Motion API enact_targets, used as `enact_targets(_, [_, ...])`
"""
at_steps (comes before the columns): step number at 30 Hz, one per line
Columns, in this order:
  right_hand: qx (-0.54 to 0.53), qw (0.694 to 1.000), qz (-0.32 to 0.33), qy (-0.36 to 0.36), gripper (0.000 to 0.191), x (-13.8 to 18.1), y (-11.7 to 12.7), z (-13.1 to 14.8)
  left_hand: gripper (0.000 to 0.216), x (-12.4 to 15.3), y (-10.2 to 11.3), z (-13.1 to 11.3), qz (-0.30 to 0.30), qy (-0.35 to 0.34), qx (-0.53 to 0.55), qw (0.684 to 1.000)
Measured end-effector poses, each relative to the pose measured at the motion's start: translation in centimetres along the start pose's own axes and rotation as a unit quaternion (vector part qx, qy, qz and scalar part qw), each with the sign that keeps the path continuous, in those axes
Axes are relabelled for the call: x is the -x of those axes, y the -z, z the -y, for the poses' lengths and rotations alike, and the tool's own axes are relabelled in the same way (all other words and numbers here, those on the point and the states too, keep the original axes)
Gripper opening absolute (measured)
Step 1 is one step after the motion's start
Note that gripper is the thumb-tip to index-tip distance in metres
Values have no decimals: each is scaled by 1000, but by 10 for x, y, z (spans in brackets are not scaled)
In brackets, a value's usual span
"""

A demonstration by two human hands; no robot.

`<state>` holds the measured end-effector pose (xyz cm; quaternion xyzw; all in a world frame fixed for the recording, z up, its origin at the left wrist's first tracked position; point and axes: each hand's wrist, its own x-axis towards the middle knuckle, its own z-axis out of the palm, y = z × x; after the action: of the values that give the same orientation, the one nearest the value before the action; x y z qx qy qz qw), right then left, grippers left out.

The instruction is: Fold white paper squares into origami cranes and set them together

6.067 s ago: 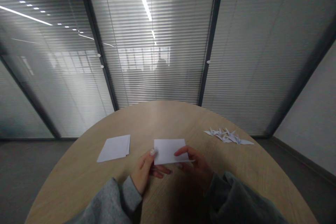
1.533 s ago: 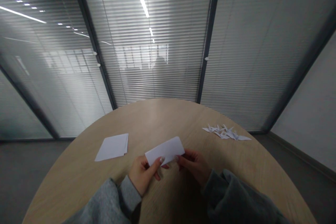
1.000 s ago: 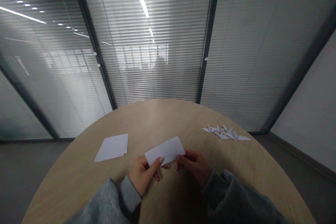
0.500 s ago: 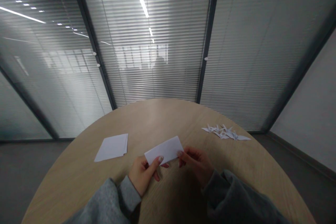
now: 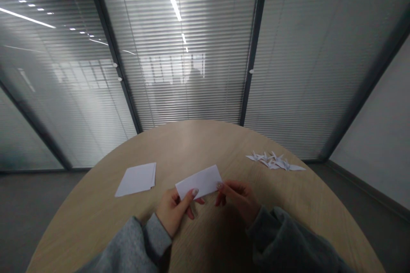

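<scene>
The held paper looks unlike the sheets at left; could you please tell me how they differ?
The held paper is a narrow oblong, while the sheets show a broader, squarer face. The held paper is in the left hand and right hand; the sheets lie flat on the table. Both are white paper.

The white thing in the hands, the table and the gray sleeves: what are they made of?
White thing: most likely paper, smooth and matte; it is thin, with straight, crisp edges.
Table: wood or wood-look laminate with a faint sheen; pale brown grain shows.
Gray sleeves: some soft cloth, perhaps fleece or wool, dull and speckled; it bunches in folds.
</scene>
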<state>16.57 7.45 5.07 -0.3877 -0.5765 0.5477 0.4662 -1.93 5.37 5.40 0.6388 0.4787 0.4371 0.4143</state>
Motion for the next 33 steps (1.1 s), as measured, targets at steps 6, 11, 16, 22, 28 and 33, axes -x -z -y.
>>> enact_targets(6, [12, 1000, 21, 5, 47, 1, -3, -4, 55, 0, -1, 4, 20, 6, 8, 1000])
enact_targets(11, [40, 999, 20, 21, 42, 3, -4, -8, 52, 1, -1, 3, 37, 6, 5, 999])
enact_targets(16, [78, 996, 18, 50, 39, 4, -5, -8, 42, 2, -2, -2, 46, 29, 39, 998])
enact_targets(22, [99, 993, 15, 60, 37, 7, -8, -4, 34, 2, -4, -5, 41, 34, 42, 998])
enact_targets(28, [95, 993, 18, 63, 34, 8, -8, -2, 36, 2, -4, -4, 24, 35, 17, 999])
enact_targets(33, [107, 991, 17, 73, 38, 8, -10, 1, 37, 2, -5, -3, 17, 28, 27, 999])
